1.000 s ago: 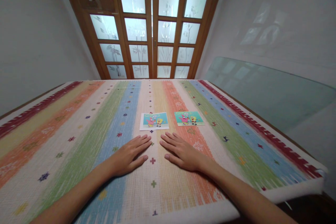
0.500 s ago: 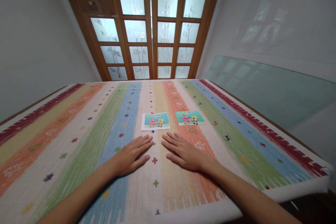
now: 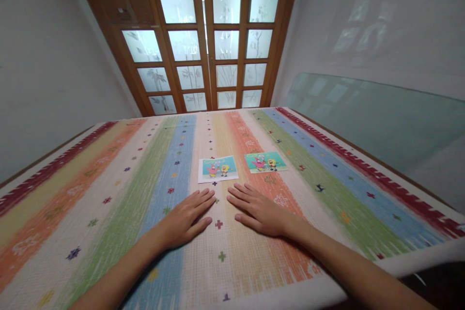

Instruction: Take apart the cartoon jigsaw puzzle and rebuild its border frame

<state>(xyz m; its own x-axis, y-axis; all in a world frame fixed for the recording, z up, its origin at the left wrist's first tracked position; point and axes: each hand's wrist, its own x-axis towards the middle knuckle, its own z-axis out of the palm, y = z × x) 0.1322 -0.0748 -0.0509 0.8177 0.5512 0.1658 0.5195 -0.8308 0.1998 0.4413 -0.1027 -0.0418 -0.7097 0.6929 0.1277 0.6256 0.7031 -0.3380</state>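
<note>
Head view: the table (image 3: 407,271) is covered edge to edge by a striped cloth (image 3: 109,203). Left hand (image 3: 187,218) lies palm down on the cloth near the near edge, fingers spread flat, holding nothing. Just beyond its fingertips, a little apart, lies the left card (image 3: 217,169), flat, picture side up, with a white border. Right hand (image 3: 257,210) lies likewise palm down, fingers extended, empty, close beside the left hand without touching it. The right card (image 3: 265,162) lies beyond it and slightly to the right, near the table's middle, flat and apart from the left card.

Assessment: both cards appear thin, light and somewhat flexible, likely glossy. Lying flush on the woven cloth, they offer no raised edge; a fingertip pressed at a near corner or edge to lift it, then a pinch across that edge, looks the soundest hold. Creasing is the main risk.
</note>
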